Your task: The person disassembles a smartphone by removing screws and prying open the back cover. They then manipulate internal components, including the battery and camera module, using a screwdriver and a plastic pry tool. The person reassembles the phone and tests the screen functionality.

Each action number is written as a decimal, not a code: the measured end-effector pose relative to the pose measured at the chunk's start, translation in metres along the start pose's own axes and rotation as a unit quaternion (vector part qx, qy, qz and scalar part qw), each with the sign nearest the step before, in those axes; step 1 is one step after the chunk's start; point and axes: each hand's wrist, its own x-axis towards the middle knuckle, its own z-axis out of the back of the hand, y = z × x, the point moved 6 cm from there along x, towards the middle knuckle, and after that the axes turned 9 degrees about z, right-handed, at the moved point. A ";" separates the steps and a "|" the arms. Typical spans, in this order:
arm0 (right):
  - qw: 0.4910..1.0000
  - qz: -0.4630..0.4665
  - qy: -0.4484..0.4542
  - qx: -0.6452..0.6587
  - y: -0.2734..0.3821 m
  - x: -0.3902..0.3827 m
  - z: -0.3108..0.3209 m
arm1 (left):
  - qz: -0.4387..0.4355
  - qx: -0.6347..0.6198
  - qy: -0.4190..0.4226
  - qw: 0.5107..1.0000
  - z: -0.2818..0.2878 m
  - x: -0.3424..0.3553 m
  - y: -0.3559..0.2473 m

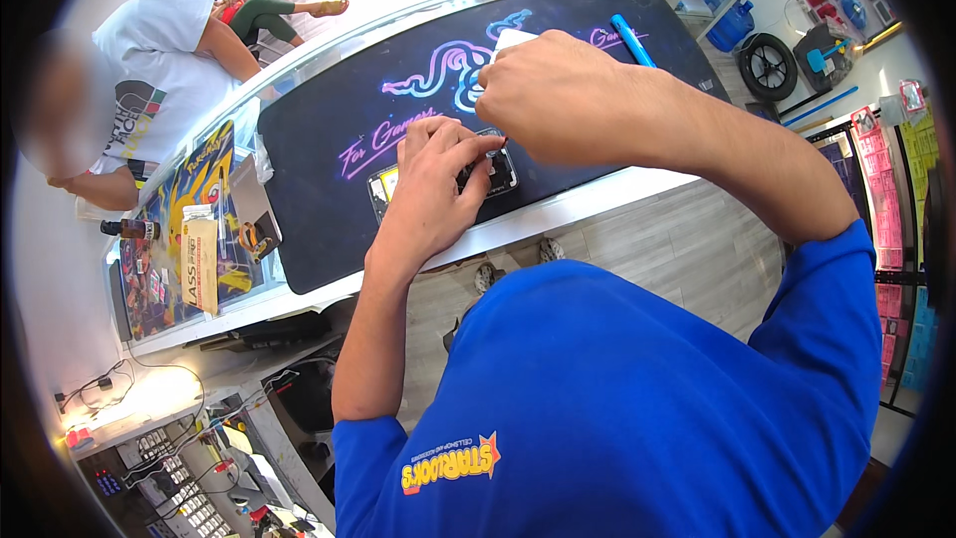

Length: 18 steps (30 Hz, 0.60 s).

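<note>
An opened phone (506, 175) with its inner parts bared lies near the front edge of a black printed mat (304, 209). Across it rests my left hand (433, 174), the index finger and thumb bent together at the phone's right part; its fingers cover the middle. A tiny dark piece shows by the index fingertip, too small to name. Above and to the right of the phone, my right hand (558, 100) is closed in a fist, back of the hand up. Whatever is inside it is hidden. Just past its knuckles a white object (513, 39) shows.
A blue pen-shaped tool (632, 41) lies at the mat's right. Left of the mat are a tan packet (199, 264), a small dark bottle (130, 228) and a roll of orange-black tape (257, 238). A person in a white shirt (164, 80) sits across the counter's left end.
</note>
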 end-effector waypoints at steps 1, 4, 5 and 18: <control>1.000 -0.002 0.008 0.003 0.000 0.001 -0.001 | -0.002 0.006 -0.001 1.000 -0.001 0.000 -0.001; 1.000 -0.002 0.026 0.000 0.001 0.006 -0.003 | -0.006 0.025 -0.007 1.000 -0.003 -0.002 0.000; 1.000 -0.002 0.031 -0.004 0.001 0.008 -0.003 | -0.008 0.032 -0.010 0.999 -0.004 -0.002 0.000; 0.999 0.011 0.052 -0.001 0.009 0.013 -0.009 | -0.032 0.060 -0.051 0.996 -0.007 -0.006 -0.001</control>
